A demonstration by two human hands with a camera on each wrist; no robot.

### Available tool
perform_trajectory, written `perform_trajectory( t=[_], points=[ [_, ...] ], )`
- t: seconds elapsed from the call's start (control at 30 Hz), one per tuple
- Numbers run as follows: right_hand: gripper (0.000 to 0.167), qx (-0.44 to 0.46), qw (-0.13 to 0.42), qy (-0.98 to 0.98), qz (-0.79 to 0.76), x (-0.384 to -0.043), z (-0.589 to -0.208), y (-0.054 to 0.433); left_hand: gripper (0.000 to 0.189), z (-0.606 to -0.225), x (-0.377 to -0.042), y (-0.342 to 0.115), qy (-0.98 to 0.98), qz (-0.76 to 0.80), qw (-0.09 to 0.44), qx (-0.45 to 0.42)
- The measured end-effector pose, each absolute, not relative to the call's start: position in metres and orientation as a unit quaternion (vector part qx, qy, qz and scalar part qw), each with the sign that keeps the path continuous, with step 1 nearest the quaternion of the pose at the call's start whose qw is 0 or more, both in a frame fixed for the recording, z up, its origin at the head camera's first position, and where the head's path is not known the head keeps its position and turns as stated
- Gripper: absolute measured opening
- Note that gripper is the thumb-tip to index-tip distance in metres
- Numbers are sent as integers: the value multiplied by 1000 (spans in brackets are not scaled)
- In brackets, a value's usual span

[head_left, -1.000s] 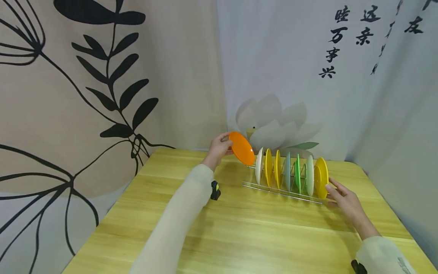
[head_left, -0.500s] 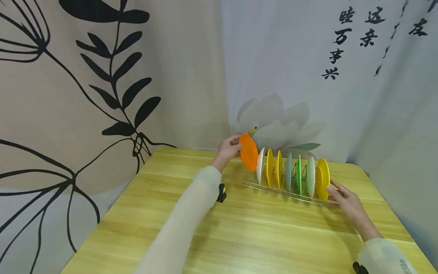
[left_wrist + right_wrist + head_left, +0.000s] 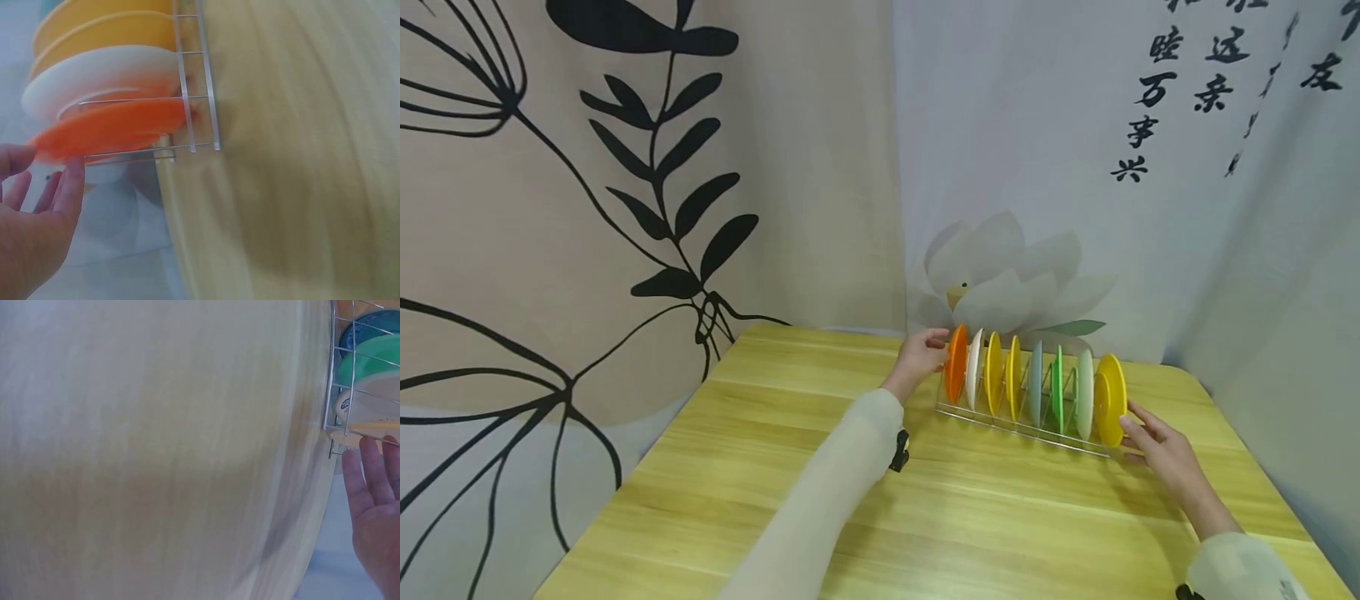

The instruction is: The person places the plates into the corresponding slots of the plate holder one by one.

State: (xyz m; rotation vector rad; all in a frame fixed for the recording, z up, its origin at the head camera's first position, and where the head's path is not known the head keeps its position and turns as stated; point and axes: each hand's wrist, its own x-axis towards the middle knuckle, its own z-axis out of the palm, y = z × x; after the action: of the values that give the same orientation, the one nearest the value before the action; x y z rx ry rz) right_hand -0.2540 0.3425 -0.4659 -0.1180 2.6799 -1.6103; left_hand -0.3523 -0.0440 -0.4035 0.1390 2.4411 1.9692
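Observation:
An orange plate (image 3: 956,364) stands on edge in the left end slot of a wire dish rack (image 3: 1026,431). Beside it is my left hand (image 3: 921,357), thumb and fingertips close to its rim; in the left wrist view the fingers (image 3: 74,187) are fairly straight and spread. Whether they still touch the rim is hard to tell. At the rack's other end, the extended fingers of my right hand (image 3: 1167,446) rest against a yellow plate (image 3: 1110,400). The right wrist view shows those fingers (image 3: 375,472) straight at the rack's end, with the thumb out of sight.
Between the end plates stand a white plate (image 3: 974,369), two yellow plates, a grey-blue plate (image 3: 1036,383), a green plate (image 3: 1057,389) and a pale green plate (image 3: 1084,394). The wooden table (image 3: 970,517) ends behind the rack at a printed curtain (image 3: 820,167).
My left hand has moved right and slightly down with the orange plate, which went from tilted in the air to upright in the rack. The right hand has stayed at the yellow plate.

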Motion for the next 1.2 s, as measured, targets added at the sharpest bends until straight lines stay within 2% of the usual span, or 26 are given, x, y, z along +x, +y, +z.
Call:
perform_trajectory(
  t=[0.43, 0.63, 1.0, 1.2],
  points=[
    [72, -33, 4, 858, -512, -250, -467, 350, 39, -412, -348, -63, 782, 624, 1, 18],
    [68, -56, 3, 848, -526, -251, -463, 347, 45, -420, -345, -74, 756, 654, 4, 3],
    [68, -62, 9, 846, -530, -250, -464, 344, 55, -443, -318, -76, 707, 705, 51, -30],
    [68, -66, 7, 845, -530, -247, -466, 339, 57, -452, -309, -69, 691, 721, 55, -23]
  ],
)
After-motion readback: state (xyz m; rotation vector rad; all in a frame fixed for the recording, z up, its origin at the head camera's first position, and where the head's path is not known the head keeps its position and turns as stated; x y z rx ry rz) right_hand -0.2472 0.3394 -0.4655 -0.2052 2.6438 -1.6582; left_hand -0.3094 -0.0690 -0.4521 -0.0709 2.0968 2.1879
